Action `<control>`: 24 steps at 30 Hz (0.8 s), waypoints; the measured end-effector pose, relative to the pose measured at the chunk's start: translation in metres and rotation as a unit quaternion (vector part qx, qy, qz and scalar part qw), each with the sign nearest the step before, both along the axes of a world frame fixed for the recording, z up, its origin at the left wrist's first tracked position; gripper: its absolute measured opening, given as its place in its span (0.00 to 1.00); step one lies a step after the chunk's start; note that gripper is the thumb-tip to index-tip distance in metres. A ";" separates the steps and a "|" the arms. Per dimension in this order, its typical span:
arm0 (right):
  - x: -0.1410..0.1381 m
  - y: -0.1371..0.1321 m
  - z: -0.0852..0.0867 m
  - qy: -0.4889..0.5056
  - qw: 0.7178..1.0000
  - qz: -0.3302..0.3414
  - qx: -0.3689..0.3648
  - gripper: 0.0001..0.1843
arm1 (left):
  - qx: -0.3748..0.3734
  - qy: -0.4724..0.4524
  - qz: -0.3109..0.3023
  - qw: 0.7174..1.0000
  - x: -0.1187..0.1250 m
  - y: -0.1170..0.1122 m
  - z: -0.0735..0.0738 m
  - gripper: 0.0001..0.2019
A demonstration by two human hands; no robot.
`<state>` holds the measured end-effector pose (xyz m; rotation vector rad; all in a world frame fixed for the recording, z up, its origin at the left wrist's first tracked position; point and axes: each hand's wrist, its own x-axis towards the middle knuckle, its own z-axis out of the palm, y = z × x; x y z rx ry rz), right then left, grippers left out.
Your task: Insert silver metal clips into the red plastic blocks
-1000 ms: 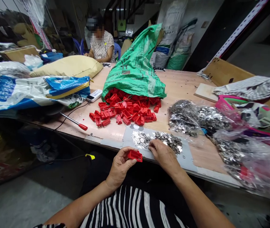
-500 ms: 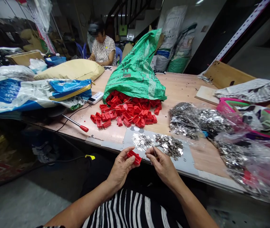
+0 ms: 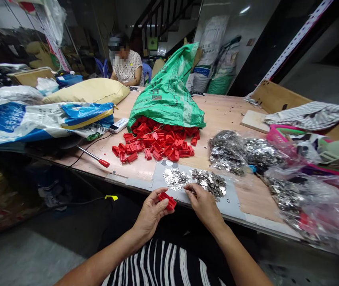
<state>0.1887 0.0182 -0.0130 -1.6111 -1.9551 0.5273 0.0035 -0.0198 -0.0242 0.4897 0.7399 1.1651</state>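
I log the left hand (image 3: 150, 212) closed on a light, stiff red plastic housing (image 3: 167, 201), held by its body; the right hand (image 3: 205, 207) pinches toward silver metal pieces (image 3: 208, 183) at 12 o'clock, hold unconfirmed

Workshop, small and plain, not a home. I sit at a long plywood bench (image 3: 223, 115), its top scuffed and worn. Bulk stock lies on it: a green woven sack (image 3: 166, 87) spilling red parts (image 3: 157, 145), and clear bags (image 3: 294, 198) of metal pieces. A red-handled tool (image 3: 93, 157) lies nearby. More woven sacks (image 3: 214, 51) stand against the wall behind. Bare grey floor (image 3: 23, 258) below me, slotted steel upright (image 3: 294, 43) to the right, stairs (image 3: 166, 24) beyond. Another worker (image 3: 126, 65) sits at the far end, bent over the bench.
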 end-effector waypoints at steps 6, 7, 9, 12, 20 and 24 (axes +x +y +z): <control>-0.013 0.009 0.000 -0.136 0.991 -0.013 0.008 0.07 | -0.004 -0.001 0.009 1.000 -0.001 -0.001 -0.002 0.22; -0.014 0.010 0.000 -0.150 0.988 -0.024 0.007 0.07 | -0.004 0.000 0.010 1.000 -0.001 -0.001 -0.002 0.22; -0.017 0.013 0.000 -0.166 0.985 -0.039 0.011 0.05 | -0.004 0.001 0.012 1.000 -0.002 -0.001 -0.002 0.22; -0.020 0.015 -0.001 -0.169 0.985 -0.036 0.018 0.04 | -0.004 0.002 0.013 1.000 -0.003 -0.001 -0.003 0.22; -0.019 0.016 0.004 -0.123 0.992 -0.023 -0.009 0.05 | -0.008 0.002 0.015 1.000 -0.003 -0.001 -0.003 0.22; -0.016 0.017 0.004 -0.087 0.996 -0.020 -0.022 0.06 | -0.011 0.003 0.017 1.000 -0.004 -0.002 -0.002 0.23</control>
